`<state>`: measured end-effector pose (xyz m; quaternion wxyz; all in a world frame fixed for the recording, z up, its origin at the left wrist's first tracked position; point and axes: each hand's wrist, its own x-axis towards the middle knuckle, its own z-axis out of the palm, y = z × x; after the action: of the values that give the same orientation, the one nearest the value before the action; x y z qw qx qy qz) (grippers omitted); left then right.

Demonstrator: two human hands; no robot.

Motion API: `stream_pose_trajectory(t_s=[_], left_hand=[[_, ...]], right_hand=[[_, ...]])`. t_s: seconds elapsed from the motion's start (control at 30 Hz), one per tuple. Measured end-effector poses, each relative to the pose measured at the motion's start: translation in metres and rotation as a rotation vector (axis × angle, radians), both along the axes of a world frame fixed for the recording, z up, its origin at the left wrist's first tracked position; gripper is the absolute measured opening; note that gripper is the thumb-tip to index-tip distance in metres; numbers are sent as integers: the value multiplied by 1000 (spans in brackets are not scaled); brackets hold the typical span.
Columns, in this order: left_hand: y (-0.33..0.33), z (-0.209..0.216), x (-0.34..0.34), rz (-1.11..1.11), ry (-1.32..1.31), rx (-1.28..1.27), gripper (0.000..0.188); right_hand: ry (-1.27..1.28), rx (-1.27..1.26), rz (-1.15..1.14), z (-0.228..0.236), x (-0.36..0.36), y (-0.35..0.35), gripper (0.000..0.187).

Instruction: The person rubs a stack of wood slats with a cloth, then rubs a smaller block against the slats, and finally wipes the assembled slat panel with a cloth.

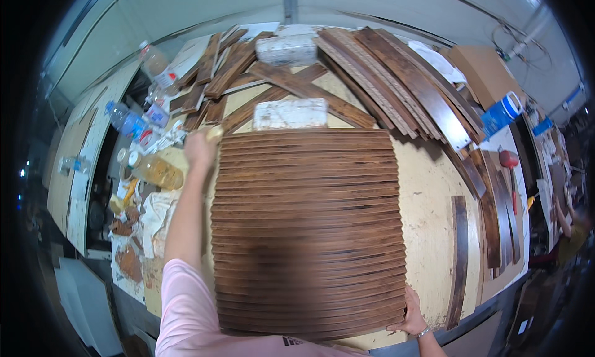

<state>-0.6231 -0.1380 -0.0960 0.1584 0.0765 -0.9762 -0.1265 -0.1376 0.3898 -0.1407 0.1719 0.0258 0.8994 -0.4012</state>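
Head view: the left hand (199, 149), upper left, grips a pale pad (214, 133); the right hand (414, 315), lower right, spreads against brown slats (310, 189), probably steadying them.

through my remote view i read a woodworking shop: long brown boards (396, 78) piled on a stained counter (427, 233), dark wooden slats (310, 196) lined up, a jar of yellowish liquid (160, 172), crumpled cloth (160, 213), blotchy brown smears (129, 264).

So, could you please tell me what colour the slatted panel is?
The slatted panel is brown with darker streaks running crosswise, shown in the head view.
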Motion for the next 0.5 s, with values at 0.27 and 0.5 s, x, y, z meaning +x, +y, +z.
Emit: stream_pose_trajectory(t_s=[0.27,0.5], left_hand=[[118,1,17,-238,142,-64,32],[320,-9,11,-560,179,27,27]], right_hand=[[1,2,-11,16,-9,-7,131],[30,5,-41,16,-6,-10,129]])
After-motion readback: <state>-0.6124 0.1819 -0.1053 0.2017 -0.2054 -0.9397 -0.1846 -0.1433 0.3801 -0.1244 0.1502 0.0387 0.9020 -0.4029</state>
